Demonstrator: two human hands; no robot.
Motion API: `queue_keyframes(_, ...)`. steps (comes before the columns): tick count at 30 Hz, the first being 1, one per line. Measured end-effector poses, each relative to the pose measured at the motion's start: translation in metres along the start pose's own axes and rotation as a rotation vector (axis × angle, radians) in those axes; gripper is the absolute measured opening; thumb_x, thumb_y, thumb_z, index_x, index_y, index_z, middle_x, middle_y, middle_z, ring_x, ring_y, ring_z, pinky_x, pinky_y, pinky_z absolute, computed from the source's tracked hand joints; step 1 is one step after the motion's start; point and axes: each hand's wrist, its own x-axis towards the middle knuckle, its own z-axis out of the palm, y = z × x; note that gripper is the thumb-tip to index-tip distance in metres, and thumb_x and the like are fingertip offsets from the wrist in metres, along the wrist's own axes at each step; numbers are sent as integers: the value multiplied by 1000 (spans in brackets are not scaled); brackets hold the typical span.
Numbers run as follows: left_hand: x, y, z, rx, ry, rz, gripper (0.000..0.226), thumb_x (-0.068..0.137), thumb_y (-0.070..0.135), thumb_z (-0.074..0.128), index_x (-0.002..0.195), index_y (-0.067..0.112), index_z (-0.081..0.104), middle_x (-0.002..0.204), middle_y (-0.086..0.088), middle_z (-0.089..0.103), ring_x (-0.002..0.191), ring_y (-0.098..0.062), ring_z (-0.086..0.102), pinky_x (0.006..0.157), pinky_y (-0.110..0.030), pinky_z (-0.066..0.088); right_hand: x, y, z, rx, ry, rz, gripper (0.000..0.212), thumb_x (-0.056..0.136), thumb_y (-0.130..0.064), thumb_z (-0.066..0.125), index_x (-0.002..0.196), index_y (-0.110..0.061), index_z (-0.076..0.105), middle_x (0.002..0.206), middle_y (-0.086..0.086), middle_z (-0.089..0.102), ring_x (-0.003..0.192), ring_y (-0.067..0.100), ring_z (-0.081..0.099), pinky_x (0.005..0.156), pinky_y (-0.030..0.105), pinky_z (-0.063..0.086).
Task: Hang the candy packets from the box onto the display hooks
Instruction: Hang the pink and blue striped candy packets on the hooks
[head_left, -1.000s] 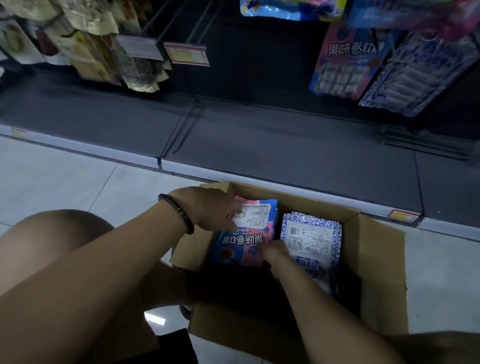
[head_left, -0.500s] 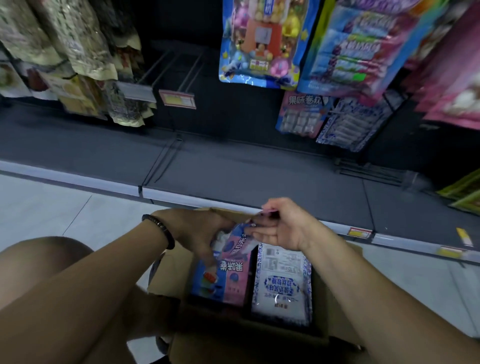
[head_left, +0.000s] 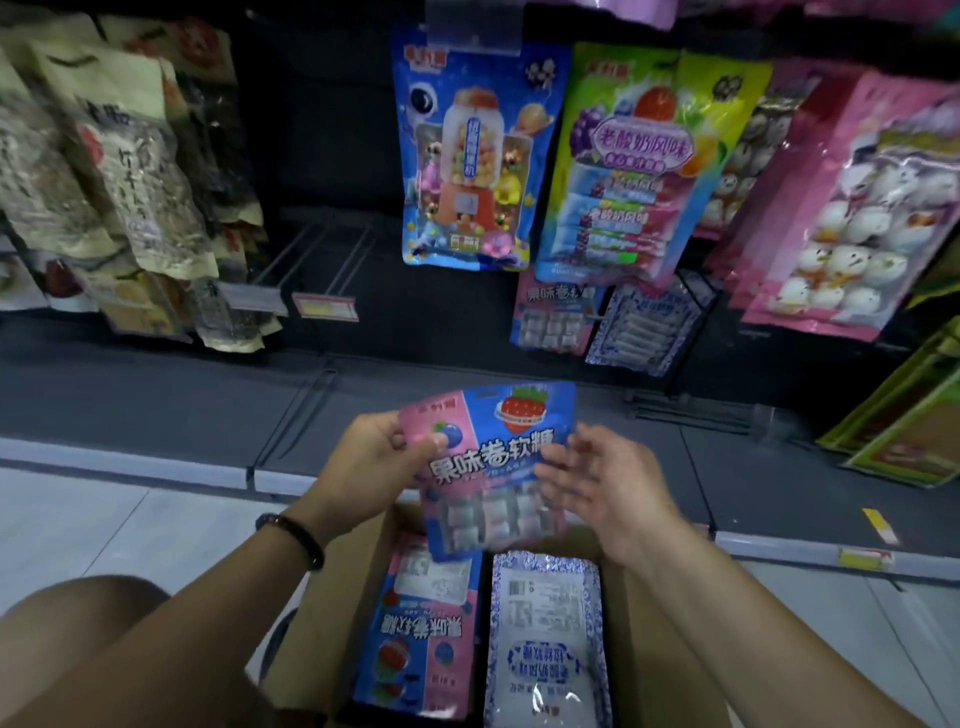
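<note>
The floor (head_left: 93, 525) was pale tile, and along it ran a low dark base shelf (head_left: 156, 400) under a black display wall in dim shop light. On the tiles, close to the person's bare knee (head_left: 78, 623), stood one open cardboard box (head_left: 644, 639). Two packets showed on top inside it, lying side by side with their backs up: a pink-and-blue one (head_left: 421, 639) on the left and a blue-and-white patterned one (head_left: 545, 639) on the right. A third, the held packet (head_left: 498, 467), was up above the box, front toward the person and a little tilted. The left hand (head_left: 363, 457), with a dark bead bracelet (head_left: 293, 535) at its wrist, pinched its upper left corner, thumb on the front and fingers behind. The right hand (head_left: 613, 493) was spread, fingers straight, at the packet's right edge, gripping nothing; I could not tell whether it touched. On the wall beyond hung one matching pink-and-blue pack (head_left: 550, 317) and one patterned pack (head_left: 649, 327) next to it, with a blue gumball-machine pack (head_left: 462, 156) and a green-and-purple pack (head_left: 634, 166) above. Wire hooks (head_left: 311, 249) jutted out to the left of these, one with a price tag (head_left: 324, 305) at its tip, beside brownish packs (head_left: 119, 171).
</note>
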Motion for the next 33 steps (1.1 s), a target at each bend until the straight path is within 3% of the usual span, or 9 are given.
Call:
queue_keyframes(3,0,9,13,-72,-68,-34,8,103,14,66,102,7,71,97,-10,83,91,-34,80,77,-47,67,-2,-4,-12,-328,146,-444,16,93,-5,74,99,-12,61,97,2,73,83,16,72,69,31,55)
queue_keyframes(7,21,20,36,-123,-135,-82,14,104,16,65,112,6,69,101,-16,82,95,-45,78,76,-51,65,8,-15,-22,-520,-9,-685,33,92,2,74,100,-27,62,96,-9,75,87,12,74,71,34,62)
queue_keyframes(10,47,31,51,-125,-197,-120,15,104,16,65,114,6,70,101,-17,82,96,-47,77,66,-46,64,24,-31,-25,-509,17,-655,18,100,-5,70,103,-21,62,91,0,78,78,17,78,62,44,64)
queue_keyframes(13,74,44,62,-115,-224,-113,14,107,19,60,112,13,72,97,-10,83,80,-26,81,55,-33,63,50,-52,-31,-478,67,-592,8,108,-15,60,102,-10,63,84,1,78,74,17,78,57,32,60)
queue_keyframes(17,105,40,80,-158,-183,-98,19,109,21,58,119,12,70,101,-9,83,84,-23,81,62,-35,65,93,-57,-37,-412,129,-492,16,109,-19,60,102,-6,66,87,6,81,76,21,80,74,52,66)
queue_keyframes(21,139,23,101,-190,-82,-130,21,107,25,61,118,10,72,100,-9,83,87,-25,81,71,-39,67,131,-53,-41,-354,175,-454,18,107,-20,62,99,-7,70,85,6,81,76,25,80,75,58,65)
queue_keyframes(24,160,18,113,-240,-14,-160,23,107,31,60,112,14,75,100,-11,83,86,-27,81,72,-42,66,151,-58,-38,-313,213,-443,19,107,-22,63,96,-12,74,83,7,81,75,30,80,69,56,65)
queue_keyframes(29,177,17,127,-305,63,-195,22,108,28,57,109,14,74,93,-10,83,75,-24,80,50,-31,58,174,-61,-31,-285,239,-434,21,108,-23,61,95,-13,74,82,7,81,73,29,80,66,55,66)
queue_keyframes(33,185,18,128,-309,61,-170,22,108,27,58,111,13,74,94,-12,83,78,-27,80,52,-31,60,179,-65,-32,-268,230,-424,23,108,-23,60,93,-15,75,78,5,81,71,30,80,46,32,54)
